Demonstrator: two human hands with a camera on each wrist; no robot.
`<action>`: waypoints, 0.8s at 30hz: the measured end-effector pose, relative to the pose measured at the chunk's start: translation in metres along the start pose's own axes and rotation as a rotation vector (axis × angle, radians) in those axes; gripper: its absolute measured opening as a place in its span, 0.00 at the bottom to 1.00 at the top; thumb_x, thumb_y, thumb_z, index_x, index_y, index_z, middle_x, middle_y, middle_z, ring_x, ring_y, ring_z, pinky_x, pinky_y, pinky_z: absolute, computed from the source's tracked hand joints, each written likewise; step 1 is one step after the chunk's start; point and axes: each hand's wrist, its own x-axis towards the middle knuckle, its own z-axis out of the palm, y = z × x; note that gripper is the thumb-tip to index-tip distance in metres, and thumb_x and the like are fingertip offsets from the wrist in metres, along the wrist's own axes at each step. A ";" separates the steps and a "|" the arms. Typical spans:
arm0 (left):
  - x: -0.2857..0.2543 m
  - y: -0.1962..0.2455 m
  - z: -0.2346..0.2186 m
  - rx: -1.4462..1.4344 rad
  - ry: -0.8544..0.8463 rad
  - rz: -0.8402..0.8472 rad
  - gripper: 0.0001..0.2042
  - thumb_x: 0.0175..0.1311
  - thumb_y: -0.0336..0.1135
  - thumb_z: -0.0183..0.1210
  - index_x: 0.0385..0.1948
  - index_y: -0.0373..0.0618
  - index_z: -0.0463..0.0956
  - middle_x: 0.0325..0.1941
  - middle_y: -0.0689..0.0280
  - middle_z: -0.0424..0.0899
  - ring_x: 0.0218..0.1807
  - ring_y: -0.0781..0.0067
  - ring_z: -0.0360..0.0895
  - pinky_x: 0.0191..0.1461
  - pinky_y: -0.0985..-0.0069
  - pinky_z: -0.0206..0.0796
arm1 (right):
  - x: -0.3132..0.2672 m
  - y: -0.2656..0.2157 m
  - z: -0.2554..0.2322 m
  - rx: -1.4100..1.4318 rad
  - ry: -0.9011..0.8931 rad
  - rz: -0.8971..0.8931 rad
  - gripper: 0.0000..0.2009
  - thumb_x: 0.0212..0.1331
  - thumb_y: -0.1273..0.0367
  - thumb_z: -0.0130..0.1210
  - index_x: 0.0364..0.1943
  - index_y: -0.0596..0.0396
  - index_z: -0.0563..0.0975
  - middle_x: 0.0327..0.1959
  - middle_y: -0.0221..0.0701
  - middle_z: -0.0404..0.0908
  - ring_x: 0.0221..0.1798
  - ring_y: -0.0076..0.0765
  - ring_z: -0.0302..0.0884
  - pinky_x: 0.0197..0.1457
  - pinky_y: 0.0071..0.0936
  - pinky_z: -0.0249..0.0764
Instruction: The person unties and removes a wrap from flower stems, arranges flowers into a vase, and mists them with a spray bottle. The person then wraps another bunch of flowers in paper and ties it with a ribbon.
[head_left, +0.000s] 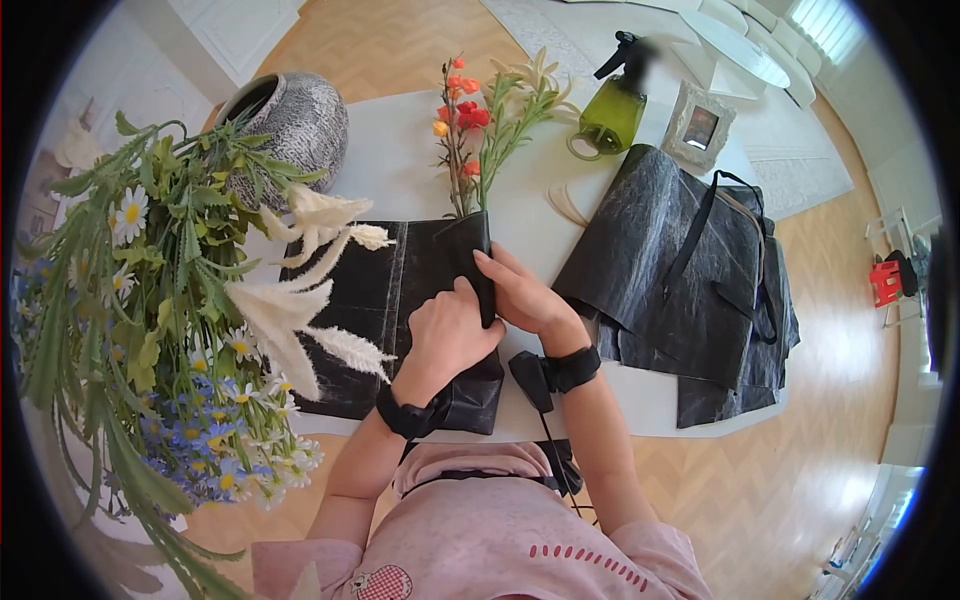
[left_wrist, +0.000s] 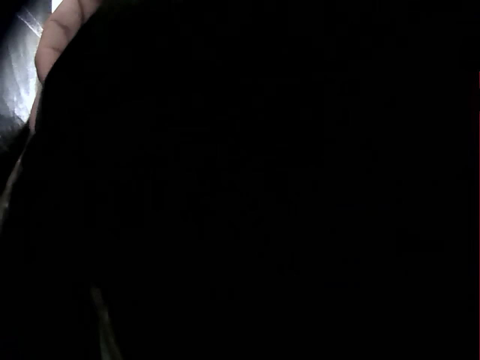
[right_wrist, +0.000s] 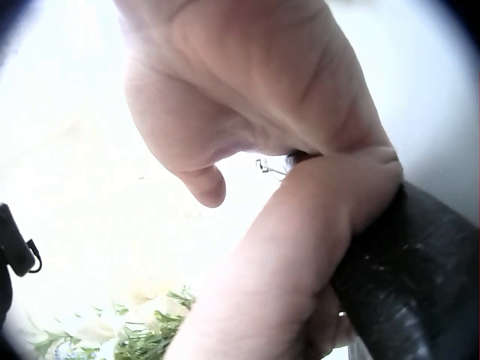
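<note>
Black wrapping sheet (head_left: 350, 290) lies on the table with its right part folded into an upright roll (head_left: 468, 250). From the top of the roll stick out red and orange flowers (head_left: 470, 115) and a pale green lily stem (head_left: 510, 115). The left hand (head_left: 455, 330) grips the roll low on its left side, fingers curled. Against the right side, the right hand (head_left: 525, 290) holds the same roll, its fingertips near the upper edge. In the right wrist view the right hand (right_wrist: 255, 82) is close to black sheet (right_wrist: 412, 262). The left wrist view is mostly dark.
Artificial flowers and foliage (head_left: 150, 300) fill the left side, beside a textured vase (head_left: 300, 125). Behind stand a green spray bottle (head_left: 610, 115) and a picture frame (head_left: 697, 125). More black sheets (head_left: 670, 270) lie right. A dark device with a cable (head_left: 530, 378) sits near the right wrist.
</note>
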 end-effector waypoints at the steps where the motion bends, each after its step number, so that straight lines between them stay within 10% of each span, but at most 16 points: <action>1: 0.002 -0.003 0.003 0.005 -0.001 0.000 0.20 0.44 0.47 0.58 0.28 0.36 0.66 0.23 0.49 0.77 0.32 0.49 0.76 0.35 0.63 0.69 | 0.000 0.000 0.000 0.050 -0.054 -0.018 0.22 0.59 0.58 0.47 0.51 0.58 0.60 0.46 0.31 0.65 0.49 0.24 0.60 0.51 0.26 0.61; 7: 0.002 -0.017 0.002 -0.020 -0.089 0.095 0.21 0.45 0.43 0.59 0.32 0.36 0.65 0.28 0.49 0.77 0.33 0.48 0.75 0.36 0.62 0.68 | 0.002 -0.001 -0.006 0.181 -0.056 -0.019 0.27 0.57 0.61 0.50 0.56 0.61 0.55 0.48 0.34 0.66 0.50 0.27 0.63 0.52 0.27 0.62; 9: -0.011 -0.030 0.005 -0.135 0.109 0.441 0.22 0.45 0.40 0.61 0.37 0.35 0.64 0.33 0.50 0.73 0.31 0.51 0.74 0.35 0.65 0.68 | 0.003 0.003 -0.004 0.046 0.064 -0.061 0.28 0.55 0.65 0.52 0.56 0.61 0.54 0.46 0.36 0.68 0.47 0.29 0.66 0.48 0.28 0.66; 14: -0.034 -0.045 -0.002 -0.205 0.064 0.333 0.28 0.44 0.30 0.63 0.45 0.36 0.55 0.32 0.54 0.71 0.28 0.65 0.74 0.33 0.75 0.68 | 0.015 0.019 -0.006 -0.353 0.311 -0.195 0.30 0.47 0.78 0.55 0.55 0.65 0.52 0.36 0.41 0.73 0.35 0.31 0.74 0.35 0.25 0.74; 16: -0.034 -0.047 -0.003 -0.641 -0.252 0.084 0.31 0.45 0.27 0.61 0.48 0.34 0.49 0.31 0.51 0.74 0.32 0.55 0.77 0.36 0.72 0.69 | 0.018 0.020 -0.005 -0.322 0.334 -0.181 0.30 0.47 0.78 0.54 0.54 0.65 0.52 0.36 0.41 0.73 0.35 0.31 0.74 0.35 0.25 0.74; 24: -0.028 -0.070 0.014 -0.872 -0.148 0.082 0.26 0.47 0.19 0.55 0.47 0.38 0.49 0.28 0.60 0.73 0.28 0.77 0.75 0.31 0.84 0.66 | 0.021 0.021 -0.006 -0.114 0.339 -0.204 0.26 0.48 0.79 0.53 0.51 0.67 0.55 0.35 0.40 0.73 0.34 0.31 0.75 0.34 0.25 0.75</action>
